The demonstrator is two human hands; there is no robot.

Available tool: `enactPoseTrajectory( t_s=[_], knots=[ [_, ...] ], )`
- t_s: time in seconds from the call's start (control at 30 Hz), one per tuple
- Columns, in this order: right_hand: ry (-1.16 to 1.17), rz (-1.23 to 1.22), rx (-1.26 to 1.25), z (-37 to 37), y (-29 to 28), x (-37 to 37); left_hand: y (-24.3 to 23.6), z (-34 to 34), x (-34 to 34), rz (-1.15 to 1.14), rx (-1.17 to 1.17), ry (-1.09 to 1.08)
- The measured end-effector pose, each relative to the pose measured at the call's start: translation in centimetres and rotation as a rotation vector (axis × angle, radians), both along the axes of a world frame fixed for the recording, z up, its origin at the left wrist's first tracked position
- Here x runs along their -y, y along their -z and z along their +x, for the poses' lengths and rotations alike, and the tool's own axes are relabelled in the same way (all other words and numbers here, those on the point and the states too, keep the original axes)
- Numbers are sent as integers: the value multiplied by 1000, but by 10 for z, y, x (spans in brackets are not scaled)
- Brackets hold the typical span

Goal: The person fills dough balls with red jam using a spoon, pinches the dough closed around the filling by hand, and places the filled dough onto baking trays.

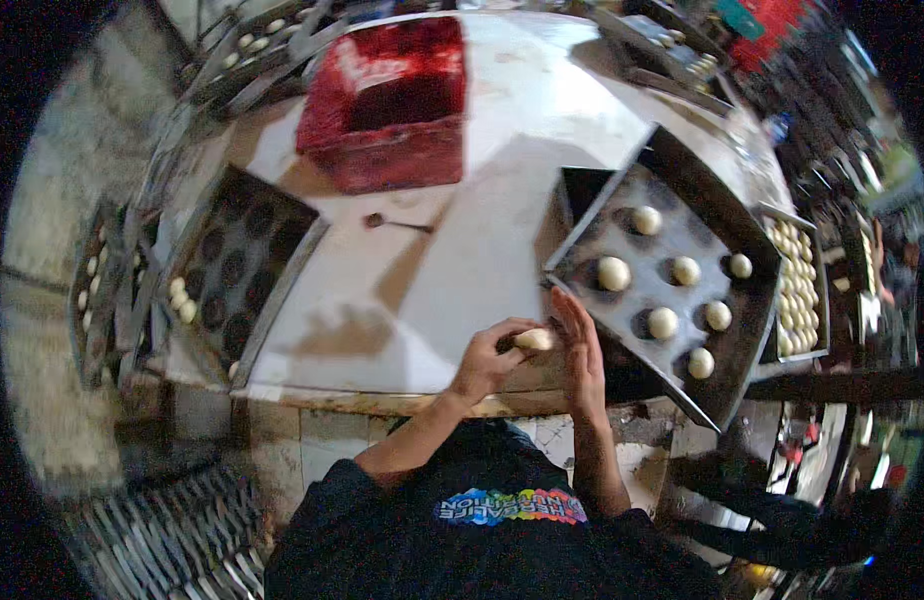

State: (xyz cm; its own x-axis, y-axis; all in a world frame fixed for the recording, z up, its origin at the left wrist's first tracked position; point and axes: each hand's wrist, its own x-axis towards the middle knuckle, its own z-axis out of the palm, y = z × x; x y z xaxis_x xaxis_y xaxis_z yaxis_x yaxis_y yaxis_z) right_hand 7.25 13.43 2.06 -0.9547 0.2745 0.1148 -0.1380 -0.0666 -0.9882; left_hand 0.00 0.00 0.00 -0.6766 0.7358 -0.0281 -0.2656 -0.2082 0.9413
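Observation:
My left hand (497, 355) grips a pale dough piece (535, 340) between thumb and fingers, over the near edge of the white table (502, 90). Close against its right side, my right hand (579, 350) is upright with long, straight fingers, palm toward the dough. Just beyond it, a metal tray (662, 245) holds several round dough balls (645, 220), spaced apart. On the left, another dark tray (294, 210) has round dark spots on its base and several dough balls along its left side. A small spoon-like tool (397, 223) lies in the middle.
A red container (382, 155) stands at the back. More trays sit at the back left (207, 85) and back right (637, 70). A tray (818, 320) packed with dough balls is at the right, and further trays (97, 330) line the far left.

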Motion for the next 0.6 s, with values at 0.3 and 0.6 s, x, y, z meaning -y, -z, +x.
enactPoseTrajectory(
  t_s=[0.3, 0.6],
  knots=[
    [-554, -781, 373, -116, 55, 128, 45, -73, 127, -211, 81, 420],
    [313, 1170, 28, -274, 108, 148, 58, -126, 199, 160, 452, 294]
  ],
)
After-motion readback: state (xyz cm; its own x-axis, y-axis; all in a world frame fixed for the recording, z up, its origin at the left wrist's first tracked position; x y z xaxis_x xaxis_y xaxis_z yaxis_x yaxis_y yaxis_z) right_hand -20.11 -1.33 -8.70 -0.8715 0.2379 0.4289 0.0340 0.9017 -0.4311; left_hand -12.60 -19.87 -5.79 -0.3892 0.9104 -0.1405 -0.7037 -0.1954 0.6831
